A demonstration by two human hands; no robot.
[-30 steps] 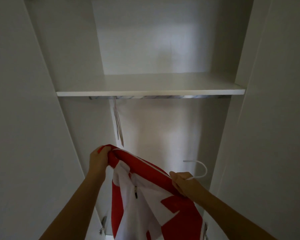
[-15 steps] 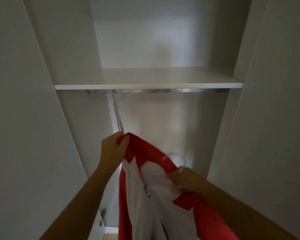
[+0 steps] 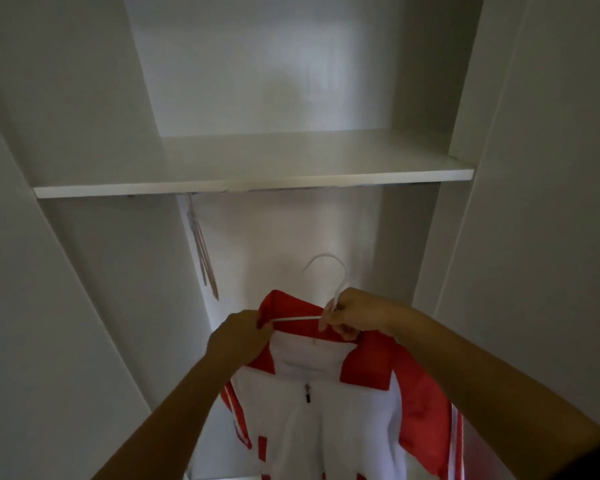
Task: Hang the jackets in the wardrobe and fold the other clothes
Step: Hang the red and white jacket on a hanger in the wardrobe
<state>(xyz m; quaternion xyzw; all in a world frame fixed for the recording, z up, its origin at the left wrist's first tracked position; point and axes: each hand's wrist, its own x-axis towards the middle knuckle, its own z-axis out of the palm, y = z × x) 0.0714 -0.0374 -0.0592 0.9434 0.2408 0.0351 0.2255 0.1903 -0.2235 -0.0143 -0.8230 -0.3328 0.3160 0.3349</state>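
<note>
Red and white cloth had hung slumped between our hands a second before, with the hook of the hanger [image 3: 340, 282] lying sideways off to the right. Now that hook stood upright above our right hand [image 3: 355, 313], and the jacket [image 3: 326, 403] faced us squarely, collar spread, zip down the middle and both shoulders draped outward. One white arm of the hanger ran bare between our two hands, just above the collar.

We judged from this that the dressing of the hanger was all but finished, and that what remained was to raise it to the rail [image 3: 326, 187], of which only a thin strip showed under the shelf [image 3: 253, 181]. The hook was well below that rail and touched nothing.

Our right hand held the neck of the hanger just under the hook, fingers curled tight round it, with some collar cloth seemingly caught in the same grip. Our left hand [image 3: 238, 337] pinched the red edge of the collar at the hanger's left end, fingers bent and closed on the cloth. Both forearms reached up and forward into the wardrobe [image 3: 84, 140], the right hand a little higher.

The jacket hung freely in the lower compartment, right of the bare hangers [image 3: 201, 251] already on the rail and apart from them.
</note>
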